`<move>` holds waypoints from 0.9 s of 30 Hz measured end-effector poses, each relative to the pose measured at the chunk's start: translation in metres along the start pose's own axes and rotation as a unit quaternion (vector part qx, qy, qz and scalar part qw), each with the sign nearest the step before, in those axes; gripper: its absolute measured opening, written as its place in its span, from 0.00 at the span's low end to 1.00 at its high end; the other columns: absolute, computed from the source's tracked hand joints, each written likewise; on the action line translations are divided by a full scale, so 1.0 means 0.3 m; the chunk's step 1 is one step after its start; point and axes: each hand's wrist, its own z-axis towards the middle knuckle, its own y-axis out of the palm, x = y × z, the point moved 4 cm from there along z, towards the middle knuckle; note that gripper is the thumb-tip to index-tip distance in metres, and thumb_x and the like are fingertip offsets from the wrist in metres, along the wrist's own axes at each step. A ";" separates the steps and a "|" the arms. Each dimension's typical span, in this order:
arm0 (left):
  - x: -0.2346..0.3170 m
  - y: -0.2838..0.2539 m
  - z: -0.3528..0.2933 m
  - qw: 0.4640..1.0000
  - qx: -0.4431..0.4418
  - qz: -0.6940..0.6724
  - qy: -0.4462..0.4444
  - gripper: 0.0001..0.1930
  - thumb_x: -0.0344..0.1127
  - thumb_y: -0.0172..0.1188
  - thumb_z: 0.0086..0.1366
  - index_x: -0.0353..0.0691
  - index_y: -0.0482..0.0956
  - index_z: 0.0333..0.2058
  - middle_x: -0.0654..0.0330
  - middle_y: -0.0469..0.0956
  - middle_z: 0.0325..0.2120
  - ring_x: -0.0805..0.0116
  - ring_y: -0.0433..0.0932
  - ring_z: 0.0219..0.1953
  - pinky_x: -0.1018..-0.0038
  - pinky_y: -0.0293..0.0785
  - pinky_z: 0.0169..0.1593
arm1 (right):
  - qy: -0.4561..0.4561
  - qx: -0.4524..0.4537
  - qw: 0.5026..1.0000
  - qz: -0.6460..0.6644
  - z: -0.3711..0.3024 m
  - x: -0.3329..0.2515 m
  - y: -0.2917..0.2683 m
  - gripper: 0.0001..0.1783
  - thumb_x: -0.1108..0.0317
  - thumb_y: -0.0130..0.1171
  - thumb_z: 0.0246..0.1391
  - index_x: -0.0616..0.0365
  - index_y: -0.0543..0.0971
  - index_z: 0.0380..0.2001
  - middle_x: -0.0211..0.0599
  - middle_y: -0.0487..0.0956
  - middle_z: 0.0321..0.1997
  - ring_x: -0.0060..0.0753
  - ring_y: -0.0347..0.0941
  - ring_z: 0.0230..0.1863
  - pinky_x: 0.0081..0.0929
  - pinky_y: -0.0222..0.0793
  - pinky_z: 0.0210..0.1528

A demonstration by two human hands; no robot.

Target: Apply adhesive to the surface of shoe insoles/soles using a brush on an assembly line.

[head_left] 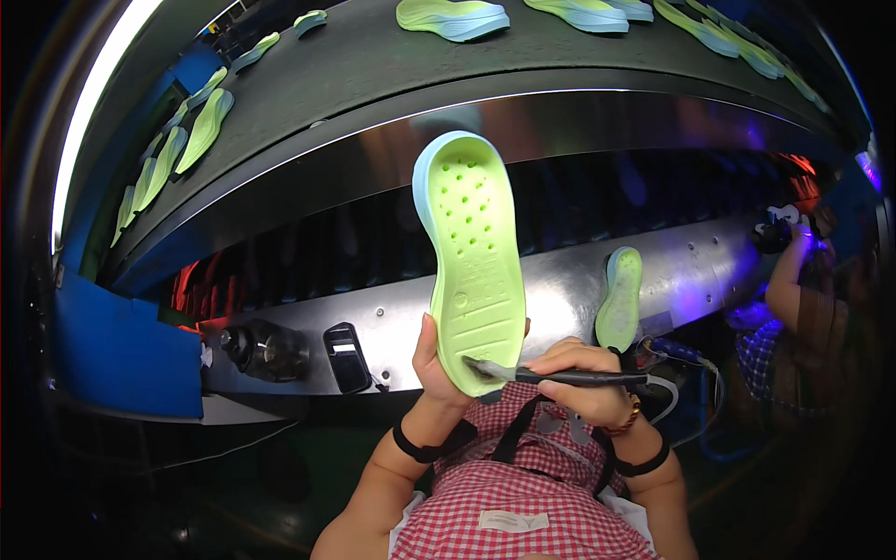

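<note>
A lime-green shoe sole [478, 280] with a pale blue rim stands up in front of me, its hollow inner side toward me. My left hand [433, 370] grips it near its lower end, thumb along the left edge; the fingers behind it are mostly hidden. A black-handled brush [583, 377] is held in my right hand [590, 399], fingers closed round the handle. Its bristle tip rests on the inner face near the sole's lower end. To the right, a second green sole [620, 301] with a whitish inner face lies on the metal bench [560, 280].
Beyond the bench, a dark conveyor belt [355, 75] carries several green-and-blue soles. On the bench's left are a transparent bottle [271, 350] and a black phone-like device [347, 358]. Cables [686, 359] hang near my right hand. Another person [793, 299] works at the far right.
</note>
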 end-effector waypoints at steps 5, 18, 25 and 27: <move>0.001 -0.038 0.013 0.999 -0.009 -0.003 -0.037 0.34 0.55 0.38 0.61 0.35 0.51 0.57 0.44 0.60 0.53 0.47 0.64 0.53 0.57 0.60 0.56 | -0.032 -0.129 0.991 0.025 0.020 -0.037 0.024 0.12 0.79 0.60 0.39 0.62 0.78 0.33 0.43 0.78 0.36 0.31 0.74 0.37 0.23 0.69 0.40; 0.018 -0.007 0.050 0.980 -0.007 -0.080 -0.182 0.28 0.48 0.38 0.64 0.32 0.55 0.55 0.44 0.63 0.51 0.50 0.67 0.51 0.61 0.63 0.55 | -0.029 -0.218 0.976 -0.001 0.004 -0.067 0.031 0.11 0.74 0.61 0.41 0.62 0.78 0.32 0.42 0.78 0.35 0.35 0.76 0.38 0.26 0.71 0.42; -0.001 -0.063 0.028 0.916 0.049 0.143 -0.371 0.25 0.40 0.48 0.62 0.28 0.59 0.52 0.47 0.67 0.47 0.61 0.72 0.46 0.70 0.69 0.49 | -0.071 -0.278 0.954 -0.093 0.021 -0.035 -0.044 0.13 0.77 0.57 0.42 0.59 0.77 0.36 0.39 0.78 0.39 0.37 0.75 0.40 0.26 0.71 0.41; 0.018 -0.060 0.009 0.907 0.068 0.170 -0.379 0.25 0.40 0.50 0.61 0.27 0.61 0.51 0.47 0.68 0.46 0.63 0.72 0.45 0.72 0.70 0.48 | -0.056 -0.310 0.944 -0.101 0.026 -0.063 -0.055 0.16 0.78 0.57 0.40 0.58 0.76 0.37 0.37 0.77 0.40 0.37 0.74 0.41 0.27 0.70 0.42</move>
